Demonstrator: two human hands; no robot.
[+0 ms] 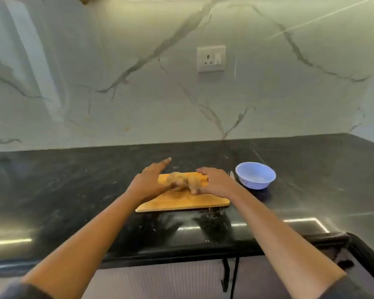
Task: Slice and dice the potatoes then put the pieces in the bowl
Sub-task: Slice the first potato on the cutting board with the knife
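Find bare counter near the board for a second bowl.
Free: counter left of the cutting board, back to the wall; the strip behind the board. Crowded: board's middle under left hand, right hand and potatoes; narrow gap between board and bowl.

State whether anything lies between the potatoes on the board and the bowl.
Only the right hand, beside the potatoes on the bowl's side, and a pale blade tip, likely a knife, on the counter between board and bowl.
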